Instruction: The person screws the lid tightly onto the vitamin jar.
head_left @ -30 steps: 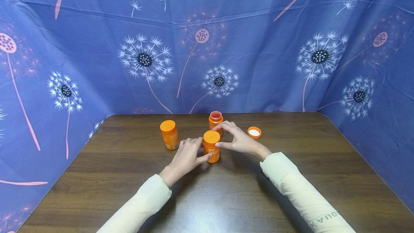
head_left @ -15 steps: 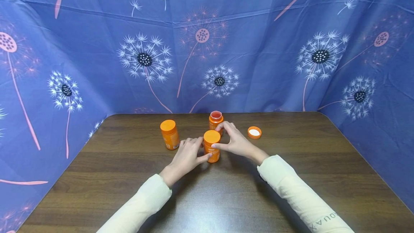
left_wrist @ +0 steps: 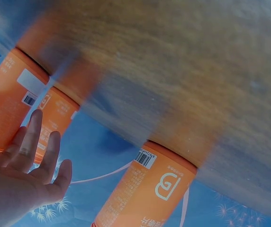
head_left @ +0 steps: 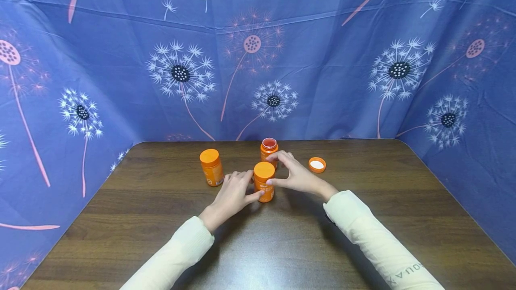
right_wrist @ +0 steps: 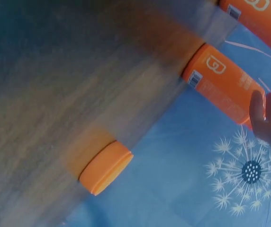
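An orange bottle (head_left: 264,191) with an orange lid (head_left: 264,171) stands upright in the middle of the table. My left hand (head_left: 231,195) grips its body from the left, thumb across the front. From the right, my right hand (head_left: 298,176) holds the lid, thumb at its front edge and index finger behind. Just behind stands an open orange bottle (head_left: 268,149), partly hidden by the right hand. The left wrist view shows the left hand (left_wrist: 26,175) beside the gripped bottle (left_wrist: 7,99). In the right wrist view the right hand's fingers (right_wrist: 270,116) are only partly visible.
A third orange bottle (head_left: 211,169), with its lid on, stands to the left of the left hand. A loose orange lid (head_left: 317,164) lies white side up at the right. Behind the brown table (head_left: 258,245) hangs a blue dandelion cloth (head_left: 322,57).
My right hand's thumb has slid left along the lid's front, then back right, with the wrist turning slightly. The left hand and the bottles have stayed in place.
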Demonstrator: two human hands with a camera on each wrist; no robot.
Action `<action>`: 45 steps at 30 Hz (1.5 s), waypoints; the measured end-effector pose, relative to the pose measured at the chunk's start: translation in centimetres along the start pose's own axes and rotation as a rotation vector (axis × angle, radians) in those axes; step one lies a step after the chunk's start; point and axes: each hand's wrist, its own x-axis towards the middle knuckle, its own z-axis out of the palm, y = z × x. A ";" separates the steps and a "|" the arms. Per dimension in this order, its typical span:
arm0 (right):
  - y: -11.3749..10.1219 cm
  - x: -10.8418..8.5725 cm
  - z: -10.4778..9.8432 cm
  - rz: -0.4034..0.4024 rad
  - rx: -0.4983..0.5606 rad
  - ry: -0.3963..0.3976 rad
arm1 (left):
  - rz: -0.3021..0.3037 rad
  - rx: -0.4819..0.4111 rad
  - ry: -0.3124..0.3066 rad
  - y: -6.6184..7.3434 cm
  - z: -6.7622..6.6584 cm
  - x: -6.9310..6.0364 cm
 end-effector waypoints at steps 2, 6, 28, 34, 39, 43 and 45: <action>0.0 0.0 -0.3 -0.033 -0.007 -0.040 | -0.001 0.001 -0.002 0.0 0.0 0.0; 0.0 0.1 -0.8 -0.076 -0.017 -0.105 | -0.003 0.003 -0.008 0.0 0.0 0.0; -0.1 0.3 -0.2 -0.008 -0.015 -0.005 | -0.011 -0.018 -0.013 -0.1 0.0 0.1; 0.0 0.1 0.6 0.035 0.001 0.062 | -0.015 -0.025 -0.016 -0.1 0.0 0.1; 0.0 0.2 0.9 0.035 -0.005 0.097 | -0.013 -0.027 -0.016 -0.1 0.1 0.1; -0.1 0.2 1.0 0.036 -0.008 0.107 | -0.010 -0.029 -0.011 -0.1 0.0 0.1; 0.0 0.2 0.9 0.039 -0.008 0.102 | -0.008 -0.027 -0.007 -0.1 0.0 0.1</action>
